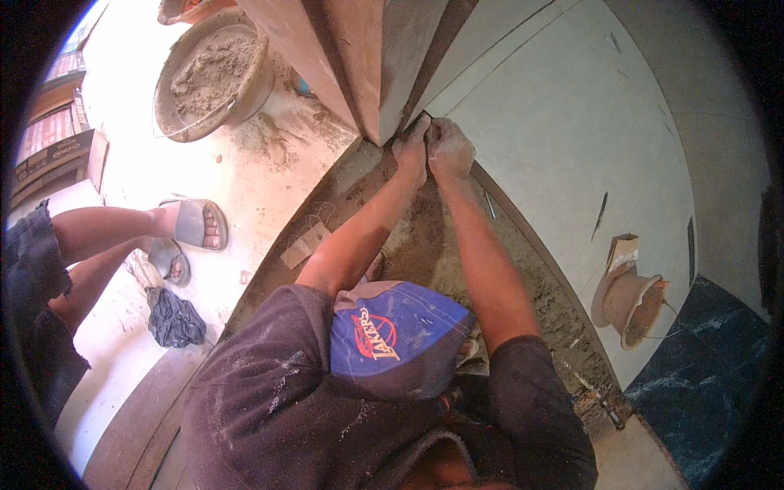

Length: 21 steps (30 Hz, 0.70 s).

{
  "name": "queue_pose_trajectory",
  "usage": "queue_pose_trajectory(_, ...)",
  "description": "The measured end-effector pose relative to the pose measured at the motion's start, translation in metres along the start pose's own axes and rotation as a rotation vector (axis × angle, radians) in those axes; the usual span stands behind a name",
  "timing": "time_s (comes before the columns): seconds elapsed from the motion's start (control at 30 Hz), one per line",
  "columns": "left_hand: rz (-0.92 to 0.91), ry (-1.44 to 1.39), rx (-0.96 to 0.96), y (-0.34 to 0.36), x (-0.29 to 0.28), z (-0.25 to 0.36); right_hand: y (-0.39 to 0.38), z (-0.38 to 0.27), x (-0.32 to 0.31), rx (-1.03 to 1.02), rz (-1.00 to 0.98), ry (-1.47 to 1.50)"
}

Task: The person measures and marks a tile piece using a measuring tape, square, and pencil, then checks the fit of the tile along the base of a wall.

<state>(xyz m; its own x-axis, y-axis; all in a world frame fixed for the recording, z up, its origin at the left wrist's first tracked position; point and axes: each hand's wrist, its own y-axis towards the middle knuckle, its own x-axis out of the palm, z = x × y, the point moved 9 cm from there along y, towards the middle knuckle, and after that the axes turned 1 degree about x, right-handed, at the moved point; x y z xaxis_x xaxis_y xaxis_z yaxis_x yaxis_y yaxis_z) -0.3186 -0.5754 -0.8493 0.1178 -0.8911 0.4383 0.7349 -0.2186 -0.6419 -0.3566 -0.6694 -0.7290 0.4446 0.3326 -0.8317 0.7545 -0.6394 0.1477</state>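
Both arms reach forward to the foot of a pillar [380,73], where the strip of bare, mortar-covered floor [408,220] narrows to a corner. My left hand [411,153] is closed, its fingers together close against the pillar's base. Right beside it, my right hand [450,149] is closed too, knuckles up, at the edge of the pale floor slab [563,131]. The fingertips of both hands meet near a dark gap at that edge. Whatever they pinch is too small or hidden to name. Grey dust coats both hands.
A bucket of grey mortar [214,77] stands far left. Another person's sandalled foot [200,224] is at left, near a black plastic bag [175,317]. A tipped bucket-like container [629,306] lies at right. Cardboard [306,245] and a thin pen-like stick [490,205] lie near my arms.
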Motion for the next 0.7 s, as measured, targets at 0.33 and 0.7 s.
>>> queue_pose_trajectory(0.33,0.019,-0.059,-0.077,0.006,-0.001,-0.017,-0.026,0.069,-0.053,0.172,0.007,0.235)
queue_pose_trajectory(0.7,0.023,0.043,-0.038,0.004,-0.003,-0.016,-0.057,0.128,-0.132,0.187,-0.223,0.205)
